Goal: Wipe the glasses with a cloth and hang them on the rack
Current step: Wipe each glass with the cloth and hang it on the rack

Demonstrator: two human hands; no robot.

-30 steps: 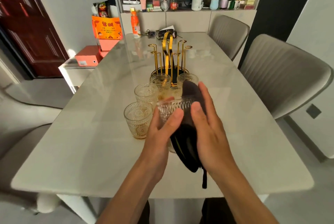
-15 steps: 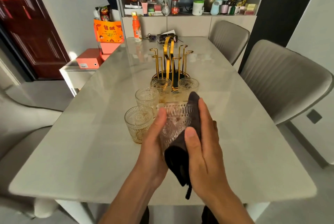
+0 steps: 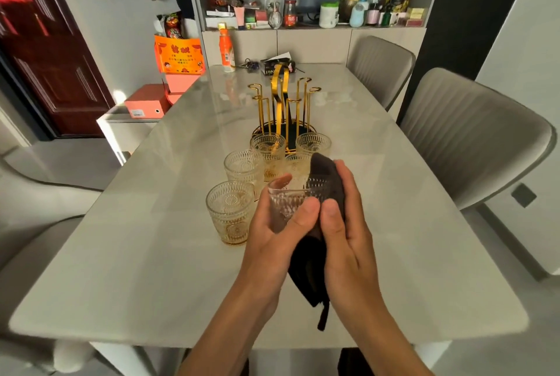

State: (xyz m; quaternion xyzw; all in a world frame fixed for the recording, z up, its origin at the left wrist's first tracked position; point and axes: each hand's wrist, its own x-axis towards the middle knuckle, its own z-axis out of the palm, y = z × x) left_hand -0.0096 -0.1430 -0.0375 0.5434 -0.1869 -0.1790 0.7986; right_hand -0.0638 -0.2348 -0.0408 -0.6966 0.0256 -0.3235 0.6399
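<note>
The left hand (image 3: 269, 242) grips a clear embossed glass (image 3: 291, 203) above the near half of the tabletop (image 3: 121, 254), thumb curled over the near wall and one fingertip showing past the far rim. The glass is tilted, with its mouth turned toward the upper left. The right hand (image 3: 348, 236) holds a dark cloth (image 3: 327, 175) against the right side of the glass; its fingers (image 3: 348, 181) are wrapped around the cloth on the far side and its thumb presses the cloth from the near side, next to the left thumb. The cloth covers the right wall of the glass, and its loose lower end hangs down between the two wrists, ending in a narrow strap. Five more glasses stand upright on the tabletop beyond the hands: the nearest glass (image 3: 231, 215) sits just left of the left hand, a second glass (image 3: 244, 168) stands behind it, and three rear glasses (image 3: 268, 145) cluster close together at the foot of the rack. The rack (image 3: 283, 103) is a gold wire stand with upright hooked arms on a dark round base; it stands at the middle of the tabletop, and no glass hangs on it. An orange bottle (image 3: 226, 48) and a few small dark items stand at the far end of the tabletop. Two grey chairs (image 3: 472, 139) are placed along the right side.
</note>
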